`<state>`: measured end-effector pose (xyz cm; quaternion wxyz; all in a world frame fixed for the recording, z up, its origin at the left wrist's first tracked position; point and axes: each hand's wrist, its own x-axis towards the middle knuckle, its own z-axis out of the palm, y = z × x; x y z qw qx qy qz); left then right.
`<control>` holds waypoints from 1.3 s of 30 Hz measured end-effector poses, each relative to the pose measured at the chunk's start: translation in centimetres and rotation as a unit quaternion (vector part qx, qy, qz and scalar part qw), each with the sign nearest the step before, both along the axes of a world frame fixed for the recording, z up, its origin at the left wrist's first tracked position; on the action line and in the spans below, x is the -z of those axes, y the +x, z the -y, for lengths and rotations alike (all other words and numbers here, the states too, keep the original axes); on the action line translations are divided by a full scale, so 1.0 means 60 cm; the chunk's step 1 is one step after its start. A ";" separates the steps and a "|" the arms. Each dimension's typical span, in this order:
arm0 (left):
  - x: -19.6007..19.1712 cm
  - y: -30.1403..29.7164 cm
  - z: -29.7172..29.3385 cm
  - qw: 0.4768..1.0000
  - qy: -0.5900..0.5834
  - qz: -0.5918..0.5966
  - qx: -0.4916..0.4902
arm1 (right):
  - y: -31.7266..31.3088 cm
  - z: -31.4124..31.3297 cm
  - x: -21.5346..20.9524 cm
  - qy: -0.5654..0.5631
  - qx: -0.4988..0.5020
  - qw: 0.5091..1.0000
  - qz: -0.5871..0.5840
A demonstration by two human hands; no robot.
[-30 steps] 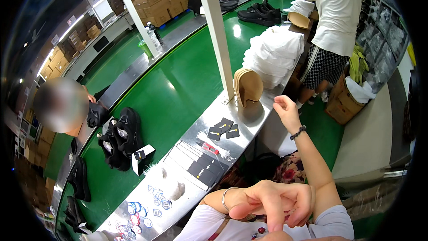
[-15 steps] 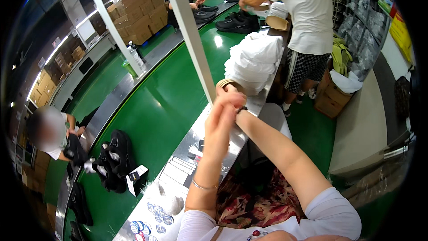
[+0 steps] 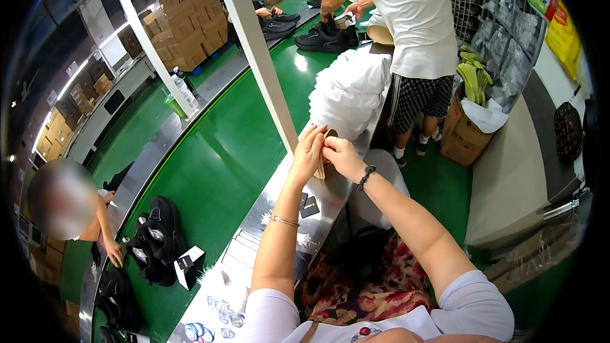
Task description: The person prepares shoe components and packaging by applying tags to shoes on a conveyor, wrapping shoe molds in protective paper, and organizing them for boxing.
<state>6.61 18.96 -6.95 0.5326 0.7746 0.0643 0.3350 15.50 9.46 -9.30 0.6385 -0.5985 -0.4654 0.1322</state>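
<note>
A tan insole [image 3: 322,164] stands on edge between both raised hands above the steel counter's [image 3: 254,228] right edge; the left hand [image 3: 308,152] and right hand [image 3: 341,154] pinch it, fingertips together, seemingly to steady it.

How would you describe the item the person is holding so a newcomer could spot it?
Follow the steel ledge beside the green conveyor belt to where the left hand and right hand meet. Pinched between them is a thin tan insole, unlike the small black tags below.
</note>
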 end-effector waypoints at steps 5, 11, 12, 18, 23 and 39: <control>0.016 0.006 0.003 1.000 -0.007 0.016 -0.002 | -0.017 0.013 0.007 0.006 0.034 0.998 -0.045; 0.005 0.003 0.009 1.000 0.001 0.013 -0.005 | -0.032 0.023 -0.006 0.043 0.012 0.992 -0.116; 0.005 0.002 0.010 1.000 0.004 0.009 -0.004 | -0.033 0.024 -0.006 0.046 0.007 0.991 -0.125; 0.010 0.005 0.006 0.999 0.034 0.017 -0.016 | -0.033 0.027 0.004 0.030 0.048 0.995 -0.084; 0.006 -0.030 -0.038 0.997 0.016 -0.005 -0.075 | -0.010 0.067 0.016 0.030 0.025 0.995 -0.088; -0.031 -0.025 -0.005 0.957 0.175 -0.039 -0.228 | 0.035 0.265 -0.141 0.087 0.083 0.977 -0.176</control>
